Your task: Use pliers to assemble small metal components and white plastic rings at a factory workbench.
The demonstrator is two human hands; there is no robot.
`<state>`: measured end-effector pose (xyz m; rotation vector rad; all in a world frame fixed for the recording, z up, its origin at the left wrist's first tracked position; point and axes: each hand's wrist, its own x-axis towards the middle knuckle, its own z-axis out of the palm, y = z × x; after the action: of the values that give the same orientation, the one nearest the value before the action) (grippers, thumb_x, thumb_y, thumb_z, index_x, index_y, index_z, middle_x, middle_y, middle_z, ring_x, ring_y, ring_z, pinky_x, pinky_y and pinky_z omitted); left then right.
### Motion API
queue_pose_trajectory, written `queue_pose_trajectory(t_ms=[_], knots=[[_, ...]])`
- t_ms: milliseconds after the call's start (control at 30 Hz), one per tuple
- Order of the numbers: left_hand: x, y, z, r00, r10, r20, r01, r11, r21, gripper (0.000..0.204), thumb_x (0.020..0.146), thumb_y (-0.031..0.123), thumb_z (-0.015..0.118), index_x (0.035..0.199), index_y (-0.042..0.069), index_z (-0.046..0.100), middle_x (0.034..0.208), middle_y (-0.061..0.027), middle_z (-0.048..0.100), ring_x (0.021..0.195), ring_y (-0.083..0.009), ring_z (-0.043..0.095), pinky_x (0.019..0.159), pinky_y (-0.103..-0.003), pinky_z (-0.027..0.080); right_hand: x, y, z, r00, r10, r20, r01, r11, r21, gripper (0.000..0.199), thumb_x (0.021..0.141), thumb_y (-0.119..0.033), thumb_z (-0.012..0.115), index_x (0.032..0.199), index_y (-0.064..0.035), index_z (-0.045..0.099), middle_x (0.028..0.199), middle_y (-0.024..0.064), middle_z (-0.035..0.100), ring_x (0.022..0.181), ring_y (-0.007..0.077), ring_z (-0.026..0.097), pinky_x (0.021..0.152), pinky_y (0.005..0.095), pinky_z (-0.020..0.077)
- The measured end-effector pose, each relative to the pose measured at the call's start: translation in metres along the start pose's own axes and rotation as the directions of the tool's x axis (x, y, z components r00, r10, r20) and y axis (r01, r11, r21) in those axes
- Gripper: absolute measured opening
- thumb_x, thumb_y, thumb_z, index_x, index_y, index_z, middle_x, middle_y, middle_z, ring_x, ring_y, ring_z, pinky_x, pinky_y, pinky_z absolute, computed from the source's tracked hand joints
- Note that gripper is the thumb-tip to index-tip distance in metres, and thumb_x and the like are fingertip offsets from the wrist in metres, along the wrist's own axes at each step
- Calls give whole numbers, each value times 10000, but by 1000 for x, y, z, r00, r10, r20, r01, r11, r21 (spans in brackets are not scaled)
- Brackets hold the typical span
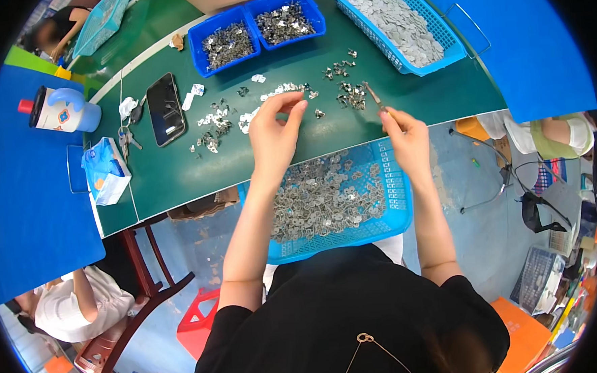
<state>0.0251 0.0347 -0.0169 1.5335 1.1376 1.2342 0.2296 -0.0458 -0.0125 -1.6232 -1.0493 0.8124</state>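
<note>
My left hand [274, 135] is over the green tabletop, thumb and index finger curled toward each other beside a white-silver cluster of small metal parts [285, 89]. Whatever may sit between those fingertips is too small to make out. In my right hand [407, 137] is a slim pointed tool [374, 97], its tip close to a pile of dark small metal parts [352, 97]. More small metal pieces [214, 127] lie loose to the left of my left hand. Below my forearms, a light-blue basket [398, 181] full of flat silver metal pieces rests at my lap.
Two dark-blue bins [259, 47] of metal parts stand at the back, with a light-blue basket [455, 51] of grey flat pieces right of them. At the left are a phone [167, 109], keys [127, 139], a tissue pack [106, 171] and a handled cup [61, 110]. Another person [82, 306] sits lower left.
</note>
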Motion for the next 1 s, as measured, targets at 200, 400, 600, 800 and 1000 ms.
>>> queue_pose_trajectory(t_ms=[200, 400, 600, 800, 1000], knots=[[27, 2, 15, 914, 368, 170, -383, 649, 657, 92, 741, 206, 699, 789, 135, 665, 719, 4, 600, 728, -181, 587, 597, -318, 461, 21, 6, -6, 962, -260, -86, 180, 838, -515, 295, 817, -218, 632, 933, 54, 632, 688, 145, 570, 604, 196, 564, 588, 299, 430], [31, -4, 25, 946, 194, 260, -324, 561, 761, 137, 720, 254, 703, 733, 138, 633, 709, 11, 587, 743, -190, 586, 584, -347, 460, 19, -6, -4, 963, -246, -110, 128, 777, -616, 334, 803, -230, 650, 1005, 35, 626, 856, 132, 615, 682, 199, 575, 624, 299, 446], [23, 2, 12, 983, 115, 147, -174, 845, 506, 90, 744, 196, 692, 783, 116, 676, 808, -49, 640, 743, -202, 633, 624, -322, 490, 15, 3, -9, 923, -321, -210, 241, 911, -336, 303, 831, -196, 644, 1046, 16, 619, 887, 50, 609, 739, 103, 555, 614, 243, 432], [-2, 23, 2, 992, -81, 94, 92, 989, -118, 121, 795, 48, 672, 903, -5, 660, 955, -77, 670, 856, -118, 633, 755, -243, 496, -21, -13, 18, 980, -189, 61, 187, 982, 38, 288, 843, -133, 614, 1089, 17, 603, 931, 19, 595, 771, 62, 524, 599, 180, 388], [-21, 38, 6, 996, -88, -18, 74, 917, -391, 251, 789, -8, 671, 1033, -42, 625, 923, -112, 664, 878, -148, 627, 814, -248, 490, -37, -24, 37, 972, -148, 185, 103, 968, 229, 296, 852, -98, 568, 1110, 46, 584, 938, 71, 602, 716, 74, 529, 517, 184, 382]])
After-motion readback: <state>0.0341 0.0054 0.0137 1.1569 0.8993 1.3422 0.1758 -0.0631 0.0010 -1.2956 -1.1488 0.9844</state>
